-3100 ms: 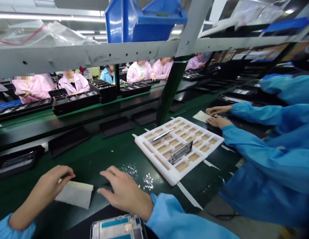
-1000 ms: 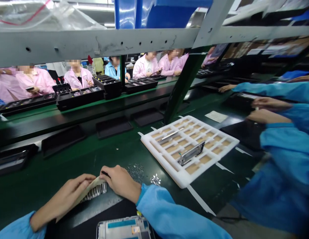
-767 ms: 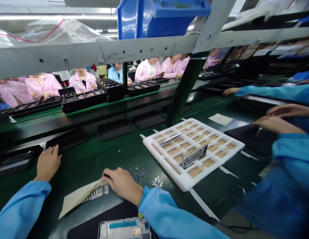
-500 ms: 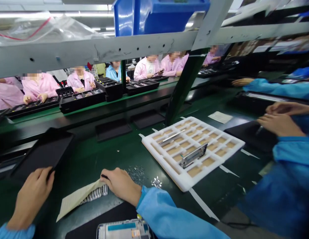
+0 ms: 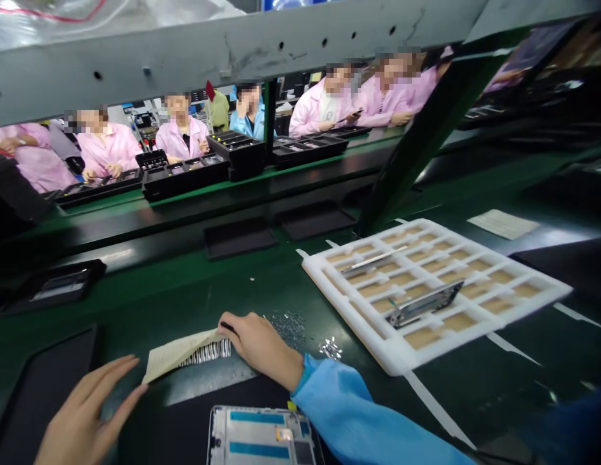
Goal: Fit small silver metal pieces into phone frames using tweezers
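Note:
At the lower left, my left hand (image 5: 90,410) has its fingers stretched out and apart, holding nothing. Its fingertips are near the left end of a pale paper sheet (image 5: 172,349). A black tray (image 5: 48,384) lies flat left of it. My right hand (image 5: 261,345) is closed at the sheet's raised right corner, with a small dark thing (image 5: 228,327) between thumb and fingers; its kind is unclear. Under the lifted sheet shows a row of small black-and-silver strips (image 5: 210,352). Below my right hand, a phone frame (image 5: 261,436) with blue strips rests on a black mat (image 5: 159,426).
Small silver pieces (image 5: 330,349) lie beyond my right wrist. A white compartment tray (image 5: 401,352) holding upright phone frames (image 5: 426,305) stands to the right. Black trays (image 5: 239,237) lie farther back. Across the line, people in pink coats (image 5: 109,152) sit at black boxes. A metal beam (image 5: 184,71) crosses overhead.
My left hand has let go of the black tray, which now lies flat on the left, and opened beside the paper sheet. My right hand stays at the sheet's corner. The view has shifted.

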The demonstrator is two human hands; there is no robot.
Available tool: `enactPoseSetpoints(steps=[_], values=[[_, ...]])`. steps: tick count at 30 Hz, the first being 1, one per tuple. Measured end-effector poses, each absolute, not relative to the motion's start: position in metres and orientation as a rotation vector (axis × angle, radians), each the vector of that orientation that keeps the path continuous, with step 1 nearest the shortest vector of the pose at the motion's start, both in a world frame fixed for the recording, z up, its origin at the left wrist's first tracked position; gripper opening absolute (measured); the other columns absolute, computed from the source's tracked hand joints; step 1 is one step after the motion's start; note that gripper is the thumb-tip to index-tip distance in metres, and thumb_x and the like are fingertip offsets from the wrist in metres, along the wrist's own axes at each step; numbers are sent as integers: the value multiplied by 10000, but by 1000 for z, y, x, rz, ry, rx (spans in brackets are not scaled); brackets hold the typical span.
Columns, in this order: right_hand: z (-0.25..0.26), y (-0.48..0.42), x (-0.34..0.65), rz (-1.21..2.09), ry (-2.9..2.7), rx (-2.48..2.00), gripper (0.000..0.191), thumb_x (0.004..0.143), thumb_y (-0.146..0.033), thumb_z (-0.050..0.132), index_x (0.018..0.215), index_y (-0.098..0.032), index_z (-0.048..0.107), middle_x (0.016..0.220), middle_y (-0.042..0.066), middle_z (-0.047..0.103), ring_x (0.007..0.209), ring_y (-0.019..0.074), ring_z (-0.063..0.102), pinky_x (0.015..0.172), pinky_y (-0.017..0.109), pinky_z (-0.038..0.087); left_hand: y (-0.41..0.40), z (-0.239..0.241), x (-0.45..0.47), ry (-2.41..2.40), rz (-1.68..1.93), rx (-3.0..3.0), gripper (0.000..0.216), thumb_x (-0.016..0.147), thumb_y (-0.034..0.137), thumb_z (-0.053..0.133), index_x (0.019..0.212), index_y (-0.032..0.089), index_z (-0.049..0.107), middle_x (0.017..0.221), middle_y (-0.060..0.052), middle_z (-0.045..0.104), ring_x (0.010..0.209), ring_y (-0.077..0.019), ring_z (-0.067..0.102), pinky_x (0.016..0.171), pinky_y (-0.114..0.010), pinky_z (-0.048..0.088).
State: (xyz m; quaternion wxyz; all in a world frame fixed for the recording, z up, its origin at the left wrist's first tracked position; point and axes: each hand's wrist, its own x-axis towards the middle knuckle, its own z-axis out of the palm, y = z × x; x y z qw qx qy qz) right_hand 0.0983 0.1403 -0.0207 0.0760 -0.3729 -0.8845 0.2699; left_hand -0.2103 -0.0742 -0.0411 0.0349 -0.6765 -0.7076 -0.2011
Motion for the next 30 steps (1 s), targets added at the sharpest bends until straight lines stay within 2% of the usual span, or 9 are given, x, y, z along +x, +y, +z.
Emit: enactPoseSetpoints(steps=[6,9,13,16,19,23,26,28,30], values=[[-19,135,108,798,-2702,-1021,220,1149,-350,553,1195,-262,749,1010,66,844,942,282,813,766,298,512,-10,-42,-173,-2012,-702,-2464,251,1052,507,633,1171,376,812,1218,10,832,1120,-203,801,982,-261,645],[-15,134,114,831,-2739,-876,206,1070,-341,660,1223,-271,777,1164,51,834,1059,273,797,849,298,538,-8,-47,-172,-2007,-696,-2531,281,1084,457,575,1143,332,820,1217,-11,839,1128,-212,801,1004,-283,642],[-15,130,112,860,-2813,-719,411,923,-426,791,1313,-294,779,1379,31,773,1156,285,767,917,315,559,-13,-51,-179,-2068,-647,-2577,312,1105,423,513,1202,345,799,1232,2,840,1098,-211,815,972,-285,648],[-19,129,106,830,-2866,-758,260,1016,-269,657,1214,-301,822,1306,36,814,1144,283,775,884,325,553,-11,-48,-187,-2133,-577,-2632,333,1108,413,492,1289,343,762,1236,-1,842,1061,-221,829,944,-290,646],[-23,132,100,786,-2871,-869,337,1030,-164,591,1252,-303,803,1146,68,860,1044,293,803,849,341,542,5,-39,-198,-2195,-494,-2751,317,1114,411,488,1268,337,755,1174,14,849,985,-195,830,868,-262,626],[-22,137,95,757,-2853,-924,270,1083,-272,608,1281,-346,776,1093,50,867,1008,288,813,823,324,534,37,-26,-210,-2291,-431,-2928,344,1117,475,525,1130,219,755,955,-3,800,791,-145,755,767,-299,605],[-22,138,94,740,-2833,-934,238,1123,-387,589,1270,-351,772,1072,46,865,987,281,816,802,312,535,47,-21,-215,-2397,-488,-2947,439,1098,545,544,1055,158,745,907,-25,780,782,-161,749,733,-329,617],[-22,137,94,730,-2823,-936,266,1139,-448,558,1256,-345,774,1041,46,864,959,272,817,788,303,533,41,-21,-215,-2443,-545,-2925,443,1044,602,610,1051,190,773,951,-35,809,845,-188,781,761,-321,632],[-24,137,96,726,-2819,-924,293,1147,-485,535,1242,-349,775,1026,38,862,943,261,815,785,293,532,28,-25,-213,-2452,-611,-2881,434,944,638,730,1122,248,799,1124,-52,831,1027,-241,797,906,-340,636]])
